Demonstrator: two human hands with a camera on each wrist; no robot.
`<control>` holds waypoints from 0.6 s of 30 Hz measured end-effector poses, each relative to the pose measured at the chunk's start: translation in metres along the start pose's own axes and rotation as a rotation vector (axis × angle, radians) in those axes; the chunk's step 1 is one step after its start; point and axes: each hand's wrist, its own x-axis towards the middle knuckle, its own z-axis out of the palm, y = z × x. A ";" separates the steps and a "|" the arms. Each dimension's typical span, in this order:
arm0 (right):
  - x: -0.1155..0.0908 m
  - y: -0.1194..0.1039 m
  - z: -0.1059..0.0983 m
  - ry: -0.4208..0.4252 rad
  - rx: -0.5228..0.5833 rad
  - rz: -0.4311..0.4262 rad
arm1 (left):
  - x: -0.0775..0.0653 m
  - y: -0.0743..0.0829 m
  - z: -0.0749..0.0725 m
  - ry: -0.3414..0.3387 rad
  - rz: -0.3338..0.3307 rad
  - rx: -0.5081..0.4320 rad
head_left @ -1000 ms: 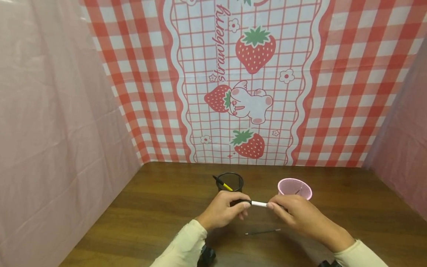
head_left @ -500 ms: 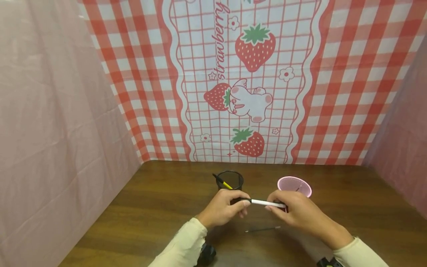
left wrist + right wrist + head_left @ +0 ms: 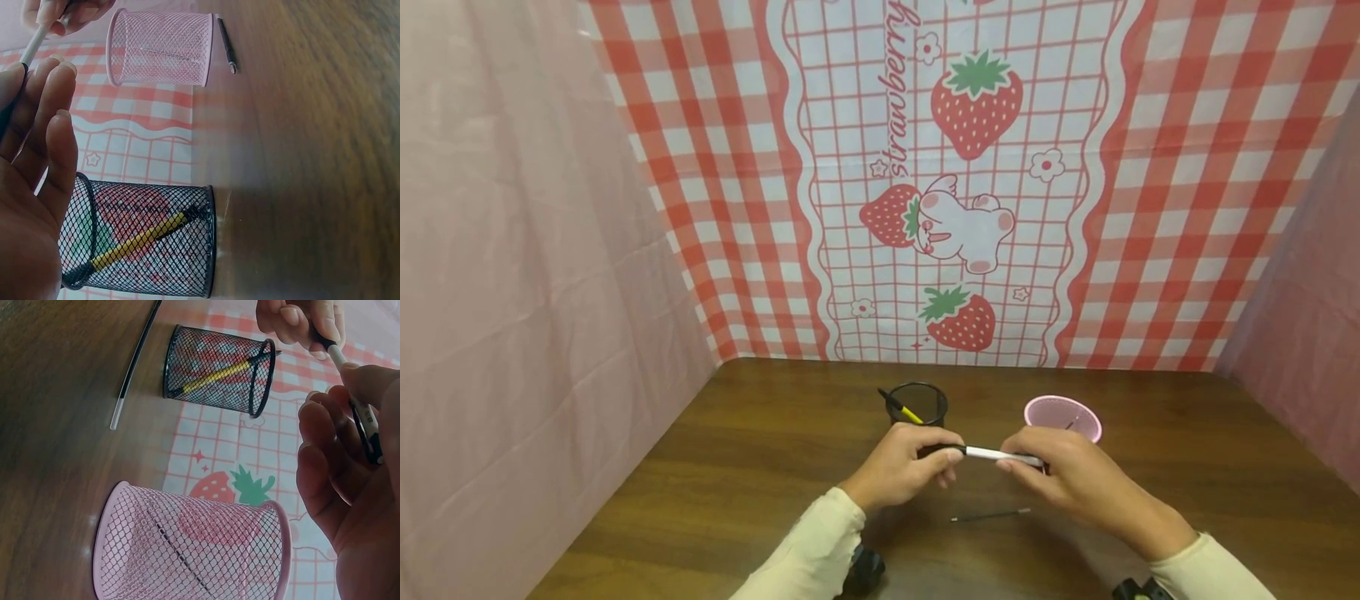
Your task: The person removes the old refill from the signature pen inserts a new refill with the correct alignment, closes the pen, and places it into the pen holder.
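Note:
My left hand (image 3: pixel 904 468) grips the black end of a slim pen (image 3: pixel 983 453) with thumb and fingers. My right hand (image 3: pixel 1075 483) pinches the pen's white barrel; in the right wrist view its black clip (image 3: pixel 361 428) and dark end lie against the fingers. The pen is held nearly level above the table, its white middle showing between both hands. Below it on the wood lies a thin pen refill (image 3: pixel 990 515), dark along its length with a clear end (image 3: pixel 117 414). My fingers hide part of the pen at each side.
Behind my left hand stands a black mesh pen cup (image 3: pixel 212 353) with a yellow and black pen (image 3: pixel 219 377) leaning inside. A pink mesh cup (image 3: pixel 284 550) behind my right hand holds a thin dark stick (image 3: pixel 181 556). A strawberry-print cloth (image 3: pixel 955 217) hangs behind the wooden table (image 3: pixel 700 483).
My right fingers have shifted along the pen toward its right end, so more of the white barrel shows. My left hand keeps its grip in nearly the same place.

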 end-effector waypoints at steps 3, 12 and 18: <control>0.000 -0.001 0.001 -0.017 -0.010 0.010 | -0.001 -0.001 0.000 0.006 -0.003 0.000; 0.000 -0.001 0.000 -0.024 -0.006 0.030 | 0.002 0.026 -0.005 0.005 -0.006 0.005; 0.001 -0.002 -0.001 -0.042 -0.017 0.049 | 0.001 0.034 -0.007 0.020 -0.028 0.015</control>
